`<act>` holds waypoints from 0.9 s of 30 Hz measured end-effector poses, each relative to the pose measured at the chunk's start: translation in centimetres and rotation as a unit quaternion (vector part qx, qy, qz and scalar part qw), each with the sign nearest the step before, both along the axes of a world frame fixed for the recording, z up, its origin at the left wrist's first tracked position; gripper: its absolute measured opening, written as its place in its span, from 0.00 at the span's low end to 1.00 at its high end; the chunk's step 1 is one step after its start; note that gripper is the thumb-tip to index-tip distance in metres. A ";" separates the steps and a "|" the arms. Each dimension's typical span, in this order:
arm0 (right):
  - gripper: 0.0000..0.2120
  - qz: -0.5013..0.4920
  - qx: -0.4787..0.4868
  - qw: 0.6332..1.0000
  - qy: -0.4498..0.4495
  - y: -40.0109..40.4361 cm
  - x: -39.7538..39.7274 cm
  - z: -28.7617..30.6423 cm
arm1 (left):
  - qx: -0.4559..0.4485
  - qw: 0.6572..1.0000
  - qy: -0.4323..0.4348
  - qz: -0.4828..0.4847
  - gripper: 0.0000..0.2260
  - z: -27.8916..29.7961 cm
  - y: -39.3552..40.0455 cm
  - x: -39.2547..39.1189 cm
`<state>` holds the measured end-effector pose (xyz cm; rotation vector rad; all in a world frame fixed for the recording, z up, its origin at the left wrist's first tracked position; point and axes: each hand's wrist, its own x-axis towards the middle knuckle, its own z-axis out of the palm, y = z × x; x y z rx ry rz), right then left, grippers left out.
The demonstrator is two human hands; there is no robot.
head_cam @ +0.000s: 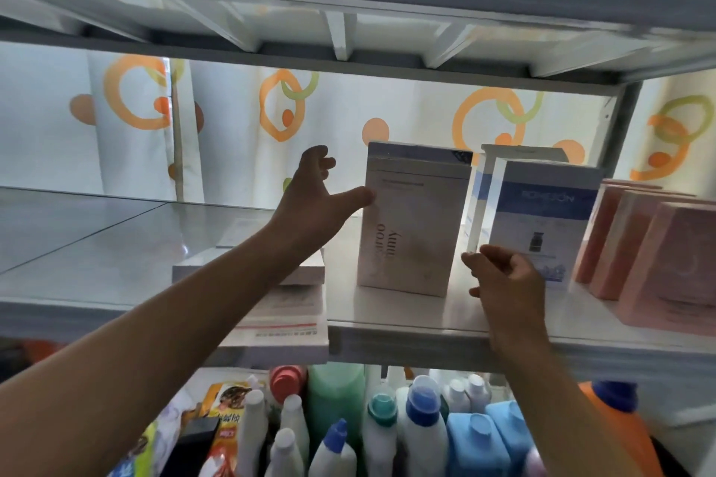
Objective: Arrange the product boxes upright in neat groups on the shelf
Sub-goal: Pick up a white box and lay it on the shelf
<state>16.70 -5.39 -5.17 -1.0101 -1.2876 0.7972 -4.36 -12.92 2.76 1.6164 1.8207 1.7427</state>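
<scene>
A tall beige box (414, 221) stands upright on the white shelf (407, 321). My left hand (317, 197) is spread open beside it, thumb tip touching its left edge. To its right stand two blue-and-white boxes (542, 213), one behind the other. My right hand (503, 279) hovers in front of the nearer one's lower left corner, fingers loosely curled and holding nothing. Three pink boxes (639, 248) stand in a row at the far right. A flat white box (248, 267) lies on its side under my left forearm, on top of another flat package (286, 314).
The upper shelf's underside (341, 35) hangs close above the boxes. A curtain with orange rings (232, 120) forms the back. A glass panel (97, 232) covers the shelf's left part. Below, several detergent bottles (422, 426) crowd the lower level.
</scene>
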 end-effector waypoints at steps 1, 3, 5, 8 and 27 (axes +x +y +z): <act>0.10 -0.021 0.013 1.000 0.002 -0.7 -0.2 0.1 | -0.004 1.000 0.005 0.000 0.32 0.1 -0.7 -0.4; 0.05 -0.028 0.051 0.998 -0.018 -2.6 -1.0 0.5 | -0.020 1.000 0.018 -0.007 0.24 0.3 -2.0 -1.2; 0.04 0.013 0.098 0.992 -0.079 -5.0 -2.1 1.2 | -0.039 0.999 0.030 -0.018 0.20 0.6 -3.2 -2.4; 0.11 0.117 0.175 0.945 -0.252 -8.7 -4.1 2.1 | -0.065 0.994 0.082 0.006 0.17 0.7 -4.6 -5.0; 0.59 0.266 0.207 0.730 -0.594 -8.8 -10.6 1.8 | -0.397 0.903 0.156 -0.055 0.11 -2.7 -3.6 -16.7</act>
